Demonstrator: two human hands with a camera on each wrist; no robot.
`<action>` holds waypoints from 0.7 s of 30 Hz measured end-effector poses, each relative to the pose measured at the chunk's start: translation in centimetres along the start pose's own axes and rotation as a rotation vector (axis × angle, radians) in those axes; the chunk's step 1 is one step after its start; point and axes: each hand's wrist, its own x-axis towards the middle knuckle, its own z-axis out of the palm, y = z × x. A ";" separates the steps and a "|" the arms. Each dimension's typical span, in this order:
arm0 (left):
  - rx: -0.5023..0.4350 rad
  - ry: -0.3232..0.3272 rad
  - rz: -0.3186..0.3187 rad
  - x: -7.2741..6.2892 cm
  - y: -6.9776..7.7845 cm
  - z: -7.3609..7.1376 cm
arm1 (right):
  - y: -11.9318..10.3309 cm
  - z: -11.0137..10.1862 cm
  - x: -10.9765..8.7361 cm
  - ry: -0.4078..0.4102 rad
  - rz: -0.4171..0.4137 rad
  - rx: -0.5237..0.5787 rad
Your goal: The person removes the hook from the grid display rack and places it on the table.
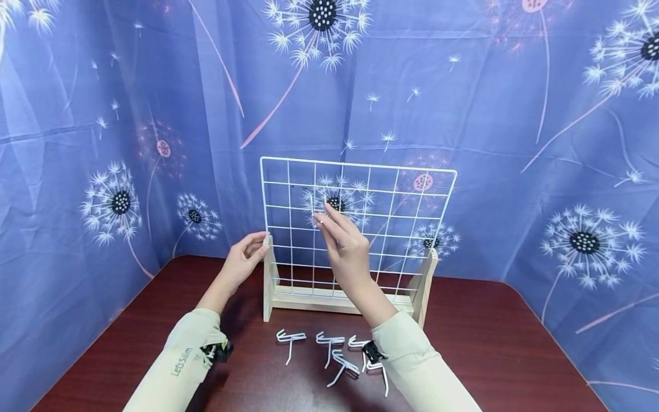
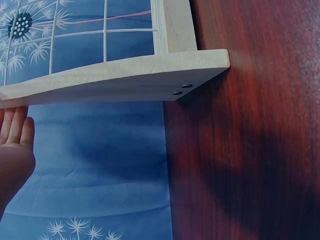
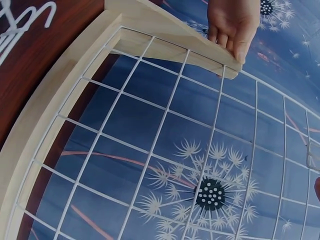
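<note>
A white wire grid panel [image 1: 355, 214] stands upright in a pale wooden stand [image 1: 319, 300]. At the top of the stand's left side support [image 2: 115, 75], my left hand [image 1: 244, 258] grips the wood between thumb and fingers, next to the grid's left edge. My right hand [image 1: 350, 252] is raised in front of the grid's upper middle and pinches a small white wire hook [image 3: 313, 156], mostly hidden by the fingers. Several more white wire hooks [image 1: 290, 337] lie on the table in front of the stand, one partly behind the right sleeve.
The dark red wooden table [image 1: 494, 343] carries the stand near its back edge. Behind and to the left hangs a blue curtain [image 1: 216, 68] with a dandelion print. Each wrist wears a small black camera.
</note>
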 end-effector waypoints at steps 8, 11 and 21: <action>-0.010 0.000 -0.007 -0.1 0.2 0.1 | 0.0 -0.6 -0.4 -0.020 -0.020 0.004; -0.005 -0.003 -0.004 0.0 0.2 0.0 | 0.0 -0.8 -0.6 -0.026 -0.017 0.003; -0.006 0.000 0.011 0.0 0.0 0.0 | 0.3 -1.6 -1.9 -0.064 -0.046 -0.016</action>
